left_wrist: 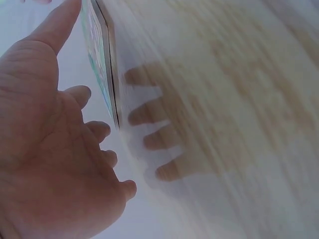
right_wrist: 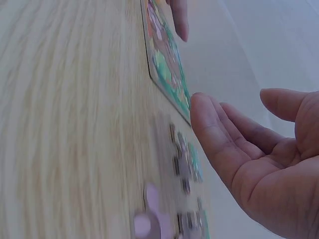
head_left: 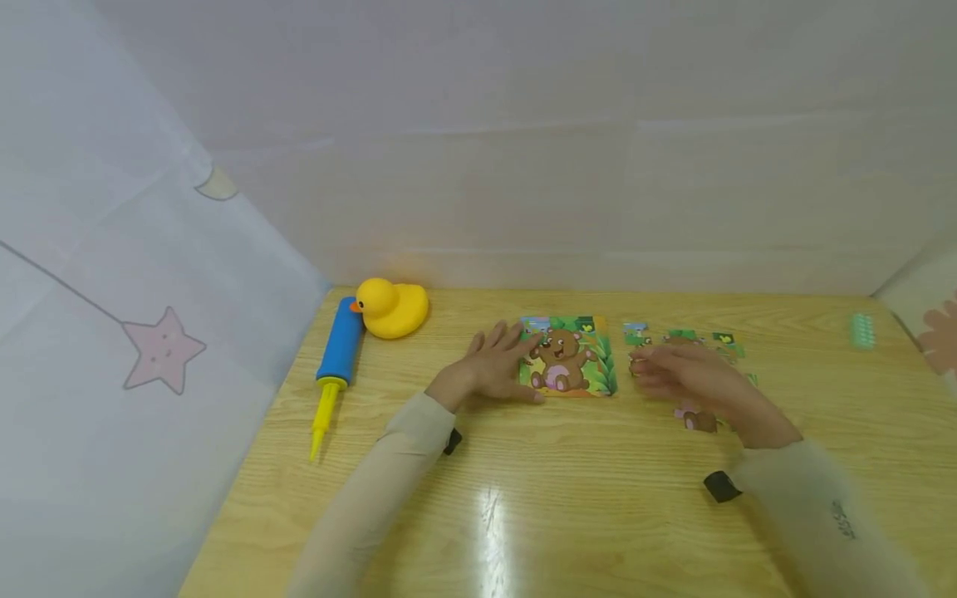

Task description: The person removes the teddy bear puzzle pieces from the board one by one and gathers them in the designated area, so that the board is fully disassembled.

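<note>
A square bear picture puzzle board (head_left: 574, 365) lies on the wooden table. At its left edge is my left hand (head_left: 489, 370), fingers spread, with the index finger and thumb reaching to the board. In the left wrist view the same hand (left_wrist: 60, 134) shows an empty palm above the tabletop. My right hand (head_left: 691, 378) is over loose puzzle pieces (head_left: 699, 419) to the right of the board and partly hides them. Its fingers are loosely bent and hold nothing in the right wrist view, where a pinkish piece (right_wrist: 158, 214) lies below the hand (right_wrist: 259, 154).
A yellow toy duck (head_left: 399, 311) sits at the back left, touching a blue hand pump (head_left: 342, 345) with a yellow nozzle. At the far right lies a small pale green bumpy object (head_left: 862, 330). White cloth walls (head_left: 478, 199) border the table (head_left: 568, 498).
</note>
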`<state>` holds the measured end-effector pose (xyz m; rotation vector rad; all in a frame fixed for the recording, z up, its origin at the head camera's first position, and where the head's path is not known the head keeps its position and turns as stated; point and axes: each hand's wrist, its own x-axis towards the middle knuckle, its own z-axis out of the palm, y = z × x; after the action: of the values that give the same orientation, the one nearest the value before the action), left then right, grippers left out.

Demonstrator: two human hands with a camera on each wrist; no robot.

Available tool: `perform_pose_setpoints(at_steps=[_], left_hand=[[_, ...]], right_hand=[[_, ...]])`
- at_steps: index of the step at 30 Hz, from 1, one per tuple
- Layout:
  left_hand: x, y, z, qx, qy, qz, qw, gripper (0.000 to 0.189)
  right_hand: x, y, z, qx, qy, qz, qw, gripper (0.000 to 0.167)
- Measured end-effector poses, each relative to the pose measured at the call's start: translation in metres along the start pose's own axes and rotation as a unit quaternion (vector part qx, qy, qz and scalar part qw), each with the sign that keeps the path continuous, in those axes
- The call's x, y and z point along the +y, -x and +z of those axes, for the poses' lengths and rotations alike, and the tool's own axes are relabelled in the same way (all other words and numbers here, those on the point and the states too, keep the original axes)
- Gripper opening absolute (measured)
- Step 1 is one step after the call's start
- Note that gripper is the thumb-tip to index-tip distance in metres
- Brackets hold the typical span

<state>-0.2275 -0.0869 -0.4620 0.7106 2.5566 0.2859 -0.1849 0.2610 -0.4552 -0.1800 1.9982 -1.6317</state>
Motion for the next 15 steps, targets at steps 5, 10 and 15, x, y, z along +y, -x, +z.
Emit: perform_pose_setpoints(at_steps=[5, 10, 15], left_hand=[[-0.002, -0.001, -0.001, 0.002, -0.008, 0.001, 1.0, 0.101], [-0.005, -0.002, -0.002, 0.001, -0.027, 0.0, 0.9996, 0.097], [-0.008, -0.003, -0.003, -0.006, -0.026, -0.003, 0.9996, 0.096]], right_hand=[[-0.007, -0.017, 0.016, -0.007, -0.004, 0.0, 1.0, 0.059], [-0.011, -0.036, 0.032, -0.019, 0.006, 0.003, 0.9998, 0.056], [-0.011, -0.051, 0.047, -0.038, -0.018, 0.003, 0.9991, 0.053]])
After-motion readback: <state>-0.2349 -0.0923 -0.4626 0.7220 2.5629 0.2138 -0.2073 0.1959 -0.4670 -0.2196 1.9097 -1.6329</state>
